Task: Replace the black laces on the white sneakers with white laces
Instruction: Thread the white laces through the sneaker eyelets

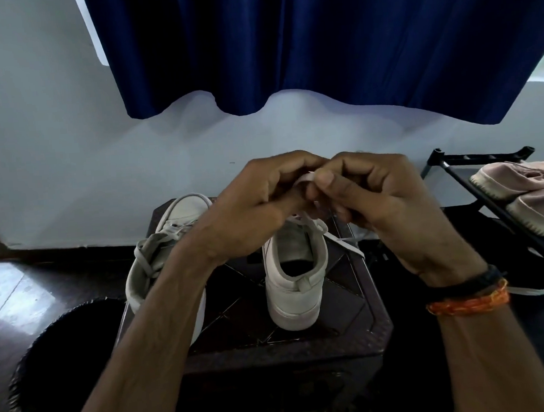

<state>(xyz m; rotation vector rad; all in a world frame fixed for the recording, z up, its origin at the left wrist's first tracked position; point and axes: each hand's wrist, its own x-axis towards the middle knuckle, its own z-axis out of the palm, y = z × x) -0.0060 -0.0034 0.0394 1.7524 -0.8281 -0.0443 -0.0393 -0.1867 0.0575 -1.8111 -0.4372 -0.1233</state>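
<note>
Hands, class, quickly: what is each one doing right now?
Left hand: fingers curled, pinching the white lace above the right sneaker.
Right hand: fingers curled, pinching the same white lace.

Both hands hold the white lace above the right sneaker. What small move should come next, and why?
Probably pull the white lace snug. Both the left hand and the right hand pinch it above the right sneaker, and loose lace trails beside that shoe. The left sneaker already looks laced.

Both hands (315,199) pinch, seemingly, a white lace (307,177) above sneaker (293,278)
</note>
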